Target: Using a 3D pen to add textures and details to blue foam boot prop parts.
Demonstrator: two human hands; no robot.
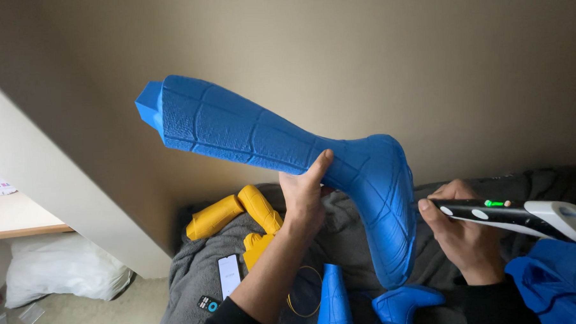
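My left hand (304,196) holds up a large blue textured leg-and-foot shaped plastic part (281,143), gripping it near the ankle bend. My right hand (463,229) grips a black and white pen-like tool (513,213) with a green light, its tip touching the blue part's foot section on the right side. The blue part tilts up to the left, its upper end against the beige wall.
Yellow plastic arm pieces (239,215) lie on a grey blanket (190,280). A phone (229,275) and small remote (209,303) lie beside them. More blue parts (334,301) rest below. A white pillow (62,266) sits at left, blue cloth (560,280) at right.
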